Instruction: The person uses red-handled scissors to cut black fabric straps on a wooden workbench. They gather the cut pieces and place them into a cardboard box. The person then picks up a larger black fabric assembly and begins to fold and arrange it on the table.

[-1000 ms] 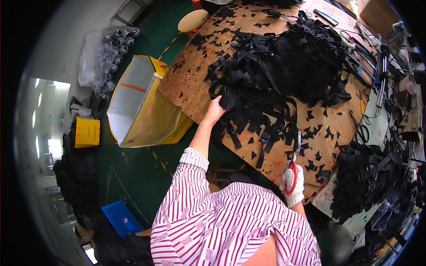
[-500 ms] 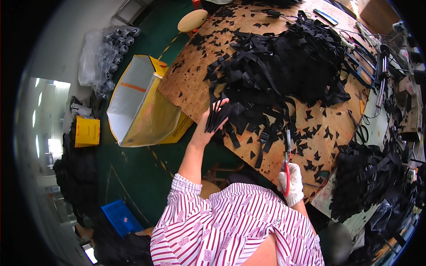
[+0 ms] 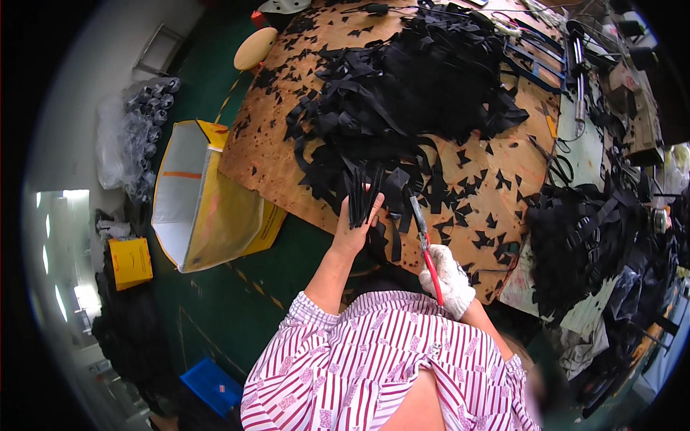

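Note:
My bare left hand (image 3: 353, 224) is closed around a bundle of narrow black webbing straps (image 3: 366, 195), whose ends stand up side by side above the fingers. My right hand (image 3: 451, 281), in a white knitted glove, grips red-handled scissors (image 3: 422, 228). Their silver blades point up and to the left, close to a black strap end (image 3: 396, 179) beside the left-hand bundle. From this view I cannot tell whether the blades touch the strap. Beyond both hands, a large heap of black webbing (image 3: 410, 79) lies on the wooden table (image 3: 251, 144).
Small black triangular offcuts (image 3: 467, 208) litter the table. A yellow-and-white open bin (image 3: 215, 208) stands on the green floor at the left. More black straps (image 3: 575, 244) are piled to the right, near black-handled scissors (image 3: 559, 169). A blue crate (image 3: 212, 386) sits at the lower left.
The view has shifted, moving the table leftward. My right hand has brought the scissors up and left, nearer the straps in my left hand. The bundle now points more upright.

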A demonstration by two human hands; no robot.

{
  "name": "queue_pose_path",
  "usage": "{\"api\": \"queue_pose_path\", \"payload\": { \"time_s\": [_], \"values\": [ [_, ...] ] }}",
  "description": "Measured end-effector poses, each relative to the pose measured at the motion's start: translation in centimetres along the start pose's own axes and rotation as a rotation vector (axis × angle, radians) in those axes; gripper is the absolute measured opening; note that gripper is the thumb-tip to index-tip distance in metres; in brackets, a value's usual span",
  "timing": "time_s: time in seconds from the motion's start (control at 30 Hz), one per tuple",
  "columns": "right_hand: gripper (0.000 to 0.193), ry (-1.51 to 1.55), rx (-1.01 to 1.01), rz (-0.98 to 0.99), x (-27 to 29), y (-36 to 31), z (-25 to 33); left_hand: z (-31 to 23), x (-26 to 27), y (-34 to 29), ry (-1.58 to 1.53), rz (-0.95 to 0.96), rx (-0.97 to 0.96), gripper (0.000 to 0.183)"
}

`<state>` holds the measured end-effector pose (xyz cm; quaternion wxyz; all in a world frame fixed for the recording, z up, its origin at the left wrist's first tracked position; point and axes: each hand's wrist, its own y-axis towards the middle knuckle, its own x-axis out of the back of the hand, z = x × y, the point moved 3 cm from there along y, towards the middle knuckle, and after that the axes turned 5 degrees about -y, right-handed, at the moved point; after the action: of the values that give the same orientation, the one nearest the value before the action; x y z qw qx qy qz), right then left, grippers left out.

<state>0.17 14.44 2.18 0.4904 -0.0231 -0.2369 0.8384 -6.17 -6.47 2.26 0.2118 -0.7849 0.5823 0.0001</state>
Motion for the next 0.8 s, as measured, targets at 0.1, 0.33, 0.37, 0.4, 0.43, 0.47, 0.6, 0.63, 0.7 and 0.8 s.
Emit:
{"api": "queue_pose_path", "payload": {
  "time_s": [0.1, 0.33, 0.37, 0.4, 0.43, 0.47, 0.6, 0.63, 0.7, 0.8],
  "values": [
    [0.041, 0.026, -0.080, 0.019, 0.1, -0.1, 0.6, 0.5, -0.3, -0.1, 0.155, 0.087, -0.055, 0.019],
    [0.025, 0.324, -0.185, 0.014, 0.1, 0.6, 0.3, 3.0, -0.5, -1.2, -0.100, 0.294, -0.109, 0.033],
    [0.026, 0.218, -0.141, -0.026, -0.1, 0.6, -0.3, 2.4, -1.2, -1.7, -0.125, 0.285, -0.102, 0.033],
    [0.027, 0.112, -0.098, -0.066, -0.2, 0.6, -0.8, 2.4, -1.5, -1.8, -0.152, 0.272, -0.092, 0.031],
    [0.027, 0.093, -0.061, -0.077, -0.2, 0.5, -1.1, 2.4, -1.9, -1.9, -0.180, 0.259, -0.083, 0.029],
    [0.028, 0.074, -0.022, -0.084, -0.2, 0.4, -1.2, 2.4, -2.1, -1.9, -0.208, 0.240, -0.076, 0.025],
    [0.032, 0.073, -0.005, -0.090, -0.5, 0.5, -2.0, 2.9, -1.3, -1.3, -0.098, 0.386, 0.000, 0.018],
    [0.031, 0.194, -0.077, -0.084, -0.6, 0.4, -2.0, 3.3, -1.0, -1.0, -0.107, 0.439, 0.020, 0.018],
    [0.028, 0.433, -0.220, -0.069, -0.8, 0.2, -1.1, 4.0, -0.7, -0.8, -0.227, 0.496, 0.028, 0.019],
    [0.038, 0.536, -0.308, 0.043, -1.0, -0.2, -2.1, 3.7, -1.3, -1.3, -0.143, 0.466, -0.038, 0.018]
  ]
}}
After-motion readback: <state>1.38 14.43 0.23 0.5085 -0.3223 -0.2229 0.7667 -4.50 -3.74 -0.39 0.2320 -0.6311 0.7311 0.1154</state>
